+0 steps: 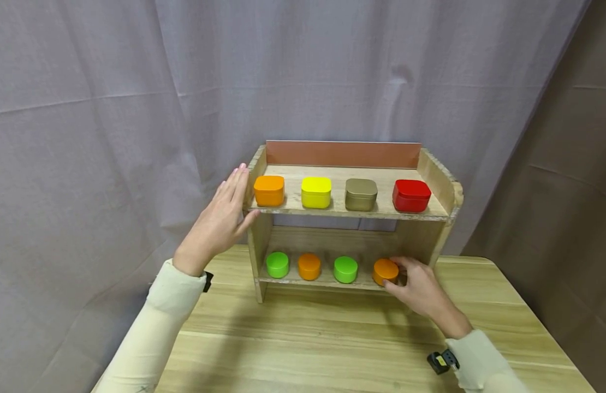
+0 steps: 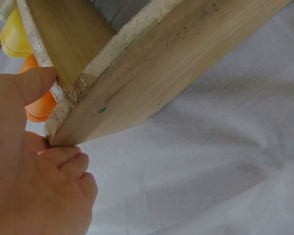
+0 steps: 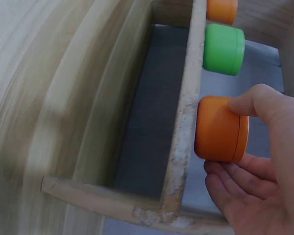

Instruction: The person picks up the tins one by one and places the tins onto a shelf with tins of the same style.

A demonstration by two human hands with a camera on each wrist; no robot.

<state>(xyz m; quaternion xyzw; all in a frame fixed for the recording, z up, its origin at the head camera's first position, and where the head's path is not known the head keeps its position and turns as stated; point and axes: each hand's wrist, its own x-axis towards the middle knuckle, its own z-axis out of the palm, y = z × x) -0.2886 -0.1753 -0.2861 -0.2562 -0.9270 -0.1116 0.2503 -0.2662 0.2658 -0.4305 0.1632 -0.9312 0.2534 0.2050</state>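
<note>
A two-tier wooden shelf [image 1: 352, 215] stands on the table. My left hand [image 1: 219, 218] lies with straight fingers along its left side, and the thumb [image 2: 36, 83] touches the front edge by the upper tier. At the right end of the lower tier, my right hand [image 1: 421, 286] pinches a round orange tin [image 3: 220, 129] between thumb and fingers. The tin is on the board. Leftward from it come a green round tin [image 1: 345, 270], another orange round tin [image 1: 309, 267] and another green one [image 1: 277, 265].
Along the upper tier sit rounded square tins: orange [image 1: 269, 191], yellow [image 1: 316, 192], olive-gold [image 1: 361, 195] and red [image 1: 411, 196]. A brown strip [image 1: 342, 154] runs along the top back. Grey curtain [image 1: 185, 65] hangs behind the wooden table [image 1: 308, 338].
</note>
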